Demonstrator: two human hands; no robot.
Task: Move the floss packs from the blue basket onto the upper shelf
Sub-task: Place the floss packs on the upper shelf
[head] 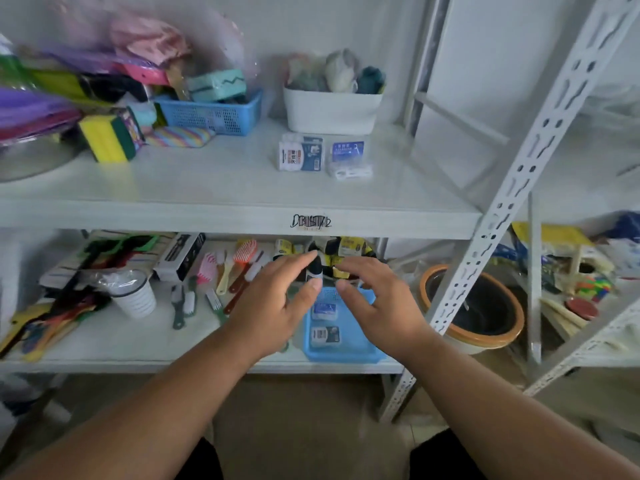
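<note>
A flat blue basket [349, 351] sits on the lower shelf, right of centre. Two floss packs lie in it, one with a blue label [324, 310] and one with a dark label [325, 335]. On the upper shelf [207, 181], in front of a white tub, lie three floss packs: a dark-labelled one [300, 154], a blue-labelled one [347, 152] and a small clear one [350, 173]. My left hand [277, 303] and my right hand [377, 303] hover over the basket, fingers spread, holding nothing.
The white tub [332, 110] and another blue basket [211, 114] with sponges stand at the back of the upper shelf. Brushes [221, 271], a cup [135, 296] and boxes crowd the lower shelf. A slotted metal post [519, 174] rises at the right, with an orange-rimmed pot [485, 334] behind it.
</note>
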